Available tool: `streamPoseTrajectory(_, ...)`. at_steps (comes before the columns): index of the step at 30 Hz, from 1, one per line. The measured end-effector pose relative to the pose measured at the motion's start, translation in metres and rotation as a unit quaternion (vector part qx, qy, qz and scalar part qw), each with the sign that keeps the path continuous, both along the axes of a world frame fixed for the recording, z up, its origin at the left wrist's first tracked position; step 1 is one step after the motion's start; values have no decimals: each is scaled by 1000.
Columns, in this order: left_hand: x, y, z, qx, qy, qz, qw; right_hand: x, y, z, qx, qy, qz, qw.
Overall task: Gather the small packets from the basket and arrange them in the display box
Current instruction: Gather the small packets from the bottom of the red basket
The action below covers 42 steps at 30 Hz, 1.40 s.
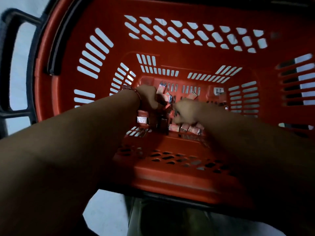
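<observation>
**Still gathering at the basket bottom**

We reach both arms deep into the slotted red plastic basket (pixel 179 58). Our left hand (pixel 148 97) curls over small pink-and-silver packets (pixel 187 128); our right hand (pixel 186 111) seems closed among them, grip unclear. Many packets remain, no display box shows, and steep walls crowd our wrists.
</observation>
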<state>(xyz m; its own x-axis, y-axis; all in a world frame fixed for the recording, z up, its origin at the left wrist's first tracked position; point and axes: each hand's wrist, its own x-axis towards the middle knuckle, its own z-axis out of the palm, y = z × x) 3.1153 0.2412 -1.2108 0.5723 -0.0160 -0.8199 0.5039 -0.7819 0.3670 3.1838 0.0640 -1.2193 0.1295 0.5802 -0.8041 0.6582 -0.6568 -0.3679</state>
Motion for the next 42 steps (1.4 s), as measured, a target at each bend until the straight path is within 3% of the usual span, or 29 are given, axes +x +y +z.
streamPoseTrajectory(8, 6, -10, 96, 130, -128, -19, 983, 37, -6, 93, 80, -79, -77, 991)
streamPoseTrajectory(13, 3, -34, 175, 172, -232, -28, 957, 29, -44, 173, 175, -142, -167, 960)
streamPoseTrajectory(21, -21, -109, 295, 147, -402, -13, 904, 0, -144, 298, 339, -214, -329, 855)
streamPoseTrajectory(27, -5, -197, 369, 105, -509, -71, 852, -23, -240, 375, 430, -196, -475, 743)
streamPoseTrajectory(32, 16, -280, 420, 25, -560, -95, 822, -46, -320, 421, 448, -236, -535, 676)
streamPoseTrajectory(38, 40, -390, 461, -39, -601, -202, 773, -73, -413, 457, 432, -311, -582, 615)
streamPoseTrajectory(42, 50, -470, 470, -95, -617, -243, 743, -85, -477, 474, 407, -405, -603, 554)
